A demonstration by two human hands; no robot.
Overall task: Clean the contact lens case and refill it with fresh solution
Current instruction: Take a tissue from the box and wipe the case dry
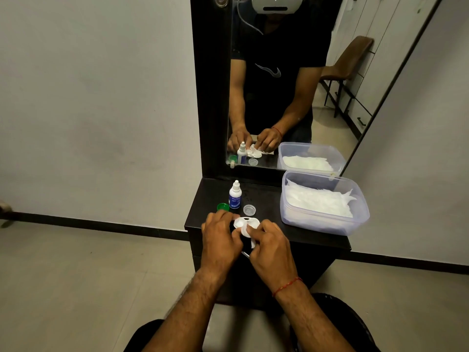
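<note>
Wiping step, at the table's front edge: the left hand [221, 237] grips the white lens case [245, 223] while the right hand [270, 243] pinches a tissue [246, 231] into one well; best kept steady, twisting the tissue around the well's wall.

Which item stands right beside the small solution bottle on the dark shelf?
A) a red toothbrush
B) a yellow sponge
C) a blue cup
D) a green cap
D: a green cap sits just left of the white solution bottle on the dark shelf; none of the other items appears.
</note>
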